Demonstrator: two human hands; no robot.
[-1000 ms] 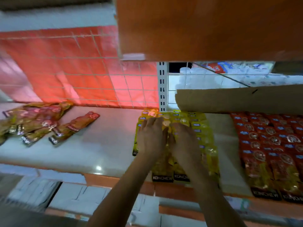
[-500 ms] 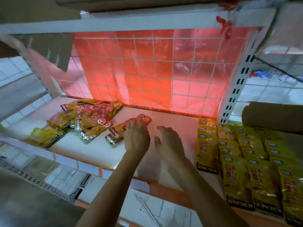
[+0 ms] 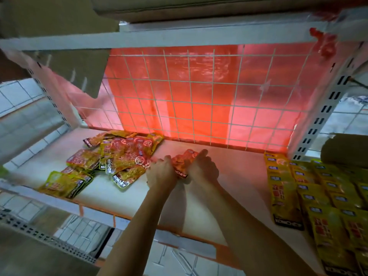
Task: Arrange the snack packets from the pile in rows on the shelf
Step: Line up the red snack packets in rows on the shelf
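A loose pile of snack packets (image 3: 119,158), red and yellow, lies at the back left of the white shelf (image 3: 235,172). Just right of the pile, both hands hold one red packet (image 3: 183,162) marked KONCHEW. My left hand (image 3: 161,172) grips its left edge and my right hand (image 3: 203,168) grips its right edge, index finger stretched toward the top. Rows of yellow packets (image 3: 310,188) lie flat on the shelf at the right.
A white wire grid (image 3: 199,100) with red plastic behind it closes the back of the shelf. A perforated white upright (image 3: 326,108) stands at the right, a brown cardboard roll (image 3: 346,150) beyond it. Another shelf board hangs overhead. Bare shelf lies between the pile and the rows.
The view has swung left from the yellow rows to the pile. Both hands moved left and forward and have taken hold of the red packet lying right of the pile.
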